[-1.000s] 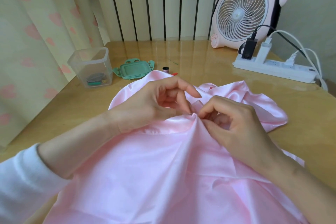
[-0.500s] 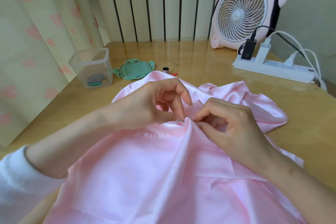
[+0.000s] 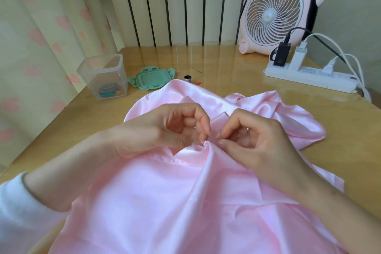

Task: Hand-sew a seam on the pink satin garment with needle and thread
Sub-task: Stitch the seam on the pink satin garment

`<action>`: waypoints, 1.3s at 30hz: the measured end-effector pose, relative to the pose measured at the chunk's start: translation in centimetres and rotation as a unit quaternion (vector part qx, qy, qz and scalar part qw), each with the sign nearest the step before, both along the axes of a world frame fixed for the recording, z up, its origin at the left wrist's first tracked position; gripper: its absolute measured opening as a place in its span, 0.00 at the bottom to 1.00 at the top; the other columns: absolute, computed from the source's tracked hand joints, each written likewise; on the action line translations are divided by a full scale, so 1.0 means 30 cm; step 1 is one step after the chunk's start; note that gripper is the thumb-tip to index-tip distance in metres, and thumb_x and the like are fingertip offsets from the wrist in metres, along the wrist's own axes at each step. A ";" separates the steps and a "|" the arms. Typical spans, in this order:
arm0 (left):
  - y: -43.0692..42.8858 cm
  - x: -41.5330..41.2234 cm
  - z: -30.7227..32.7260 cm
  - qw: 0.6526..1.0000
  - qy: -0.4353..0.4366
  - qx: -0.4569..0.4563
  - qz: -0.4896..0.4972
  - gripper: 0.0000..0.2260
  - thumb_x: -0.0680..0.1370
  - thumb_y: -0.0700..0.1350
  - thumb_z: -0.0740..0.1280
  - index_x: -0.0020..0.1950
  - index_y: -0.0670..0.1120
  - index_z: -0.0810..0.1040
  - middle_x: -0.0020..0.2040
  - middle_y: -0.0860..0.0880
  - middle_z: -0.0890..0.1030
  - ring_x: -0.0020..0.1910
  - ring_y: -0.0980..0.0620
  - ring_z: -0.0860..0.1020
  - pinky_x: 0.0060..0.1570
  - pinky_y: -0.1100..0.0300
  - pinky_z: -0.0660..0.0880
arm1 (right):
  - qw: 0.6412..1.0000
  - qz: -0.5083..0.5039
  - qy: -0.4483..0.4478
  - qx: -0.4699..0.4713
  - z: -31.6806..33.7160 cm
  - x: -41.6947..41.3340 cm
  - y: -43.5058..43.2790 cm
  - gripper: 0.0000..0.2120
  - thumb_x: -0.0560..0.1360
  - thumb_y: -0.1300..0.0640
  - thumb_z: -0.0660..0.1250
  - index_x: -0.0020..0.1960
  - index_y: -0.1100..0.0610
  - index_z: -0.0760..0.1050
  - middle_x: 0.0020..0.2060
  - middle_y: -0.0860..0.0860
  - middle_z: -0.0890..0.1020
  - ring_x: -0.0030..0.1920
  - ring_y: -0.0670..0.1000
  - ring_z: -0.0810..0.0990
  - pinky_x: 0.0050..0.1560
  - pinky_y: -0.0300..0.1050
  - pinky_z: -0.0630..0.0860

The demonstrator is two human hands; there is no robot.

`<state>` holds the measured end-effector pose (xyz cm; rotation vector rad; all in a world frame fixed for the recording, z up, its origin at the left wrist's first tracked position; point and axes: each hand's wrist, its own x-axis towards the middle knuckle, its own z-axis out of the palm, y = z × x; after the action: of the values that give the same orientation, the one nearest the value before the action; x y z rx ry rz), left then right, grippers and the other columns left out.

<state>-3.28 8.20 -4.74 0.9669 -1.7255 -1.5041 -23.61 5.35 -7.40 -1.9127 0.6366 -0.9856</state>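
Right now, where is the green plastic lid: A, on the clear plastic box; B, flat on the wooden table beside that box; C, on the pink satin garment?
B: the green plastic lid lies flat on the wooden table, beside the open clear plastic box.

Home: heart-print curtain [image 3: 41, 33], pink desk fan [image 3: 278, 10]

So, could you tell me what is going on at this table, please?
A person is hand-sewing a pink satin garment spread over the table. The left hand and right hand both pinch a raised fold of it at the middle, fingertips close together; the needle is too small to make out. Behind, a clear box stands open, its green lid beside it, and a spool next to that.
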 end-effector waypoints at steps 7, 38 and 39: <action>0.028 -0.045 0.020 0.962 -0.221 -0.121 0.102 0.14 0.70 0.27 0.67 0.46 0.44 0.74 0.34 0.53 0.79 0.32 0.48 0.77 0.33 0.60 0.75 | 0.986 0.046 -0.093 0.132 0.022 0.013 0.047 0.02 0.65 0.64 0.71 0.36 0.60 0.79 0.28 0.54 0.79 0.29 0.47 0.75 0.30 0.36 0.71; 0.037 -0.061 0.073 0.959 -0.231 -0.067 0.149 0.15 0.69 0.28 0.72 0.48 0.44 0.74 0.31 0.53 0.81 0.29 0.58 0.78 0.34 0.63 0.76 | 0.968 0.030 -0.096 0.229 0.018 0.010 0.052 0.04 0.59 0.63 0.75 0.33 0.61 0.81 0.29 0.55 0.80 0.31 0.48 0.79 0.35 0.37 0.76; 0.037 -0.063 0.078 0.954 -0.252 -0.075 0.142 0.15 0.69 0.29 0.72 0.48 0.45 0.74 0.31 0.54 0.81 0.29 0.59 0.78 0.34 0.66 0.74 | 0.971 0.034 -0.088 0.220 0.016 0.010 0.051 0.06 0.60 0.63 0.77 0.34 0.61 0.81 0.30 0.54 0.81 0.33 0.49 0.79 0.37 0.39 0.77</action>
<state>-5.18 9.30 -2.41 1.5368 -1.9040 -0.9759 -23.32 6.88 -6.92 -1.4313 0.6200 -0.8740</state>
